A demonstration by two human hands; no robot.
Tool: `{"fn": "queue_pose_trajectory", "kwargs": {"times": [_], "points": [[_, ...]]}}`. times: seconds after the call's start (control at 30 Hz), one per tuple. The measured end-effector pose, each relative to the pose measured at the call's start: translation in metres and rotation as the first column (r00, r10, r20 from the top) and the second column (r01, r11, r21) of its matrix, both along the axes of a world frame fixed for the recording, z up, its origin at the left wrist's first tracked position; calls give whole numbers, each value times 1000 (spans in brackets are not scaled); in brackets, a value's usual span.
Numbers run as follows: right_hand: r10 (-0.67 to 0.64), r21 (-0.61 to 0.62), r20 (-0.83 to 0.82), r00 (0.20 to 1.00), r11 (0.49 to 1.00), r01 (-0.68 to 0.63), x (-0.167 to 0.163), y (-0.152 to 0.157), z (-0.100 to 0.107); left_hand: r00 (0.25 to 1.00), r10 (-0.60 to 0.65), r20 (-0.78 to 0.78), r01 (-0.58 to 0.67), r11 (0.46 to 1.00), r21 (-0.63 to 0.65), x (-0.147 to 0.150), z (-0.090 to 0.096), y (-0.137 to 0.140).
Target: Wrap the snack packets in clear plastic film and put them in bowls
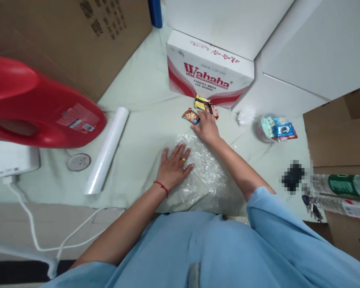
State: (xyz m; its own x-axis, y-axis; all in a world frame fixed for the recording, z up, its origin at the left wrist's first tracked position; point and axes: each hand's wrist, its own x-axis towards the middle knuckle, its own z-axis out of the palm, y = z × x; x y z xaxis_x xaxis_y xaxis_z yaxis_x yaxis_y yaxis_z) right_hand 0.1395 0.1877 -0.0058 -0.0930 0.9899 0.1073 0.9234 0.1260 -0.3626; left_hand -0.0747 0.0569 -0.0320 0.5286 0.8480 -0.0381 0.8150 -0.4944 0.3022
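A clear plastic sheet (207, 180) lies crinkled on the pale green cloth in front of me. My left hand (172, 168) rests flat with fingers spread at the sheet's left side. Beyond the sheet, my right hand (208, 127) reaches out, its fingertips at several small wrapped snacks. Those are a brown packet (191, 116), a yellow packet (201, 102) and a reddish-brown packet (213, 111), which lies partly behind the fingers. The right fingers are slightly bent and apart; no packet is seen lifted off the cloth.
Behind the snacks stands a Wahaha water carton (208, 76). To the right are a crumpled clear plastic piece (246, 117), a tub of packets (265, 130), keys (313, 209) and bottles (342, 186). On the left are a white roll (108, 150), a red jug (60, 108) and a white power adapter (16, 158).
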Motion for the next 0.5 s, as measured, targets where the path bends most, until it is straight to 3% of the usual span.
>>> {"fn": "queue_pose_trajectory", "kwargs": {"times": [0.1, 0.17, 0.27, 0.33, 0.4, 0.43, 0.5], "points": [[-10, -40, 37, 999, 999, 11, -18, 20, 0, 1000, -2, -7, 2, 1000, 6, 0, 0, -1], [-28, -12, -47, 998, 1000, 28, -15, 17, 7, 1000, 2, -3, -2, 1000, 6, -1, 1, -1], [-76, -22, -363, 929, 997, 73, 8, -8, 22, 1000, 3, 11, -3, 1000, -2, 0, 0, 0], [-178, -207, -597, 783, 976, 65, 28, -34, 33, 1000, 2, 18, -1, 1000, -10, 0, 0, 0], [-343, -452, -700, 627, 892, -16, 45, -62, 41, 1000, 5, 19, -4, 1000, -18, 0, -2, 0], [-413, -549, -698, 585, 833, -67, 50, -75, 43, 1000, 7, 19, -7, 1000, -20, 1, -3, 0], [-477, -672, -643, 599, 726, -143, 53, -98, 44, 1000, 10, 18, -9, 1000, -14, 1, -4, 0]]}}
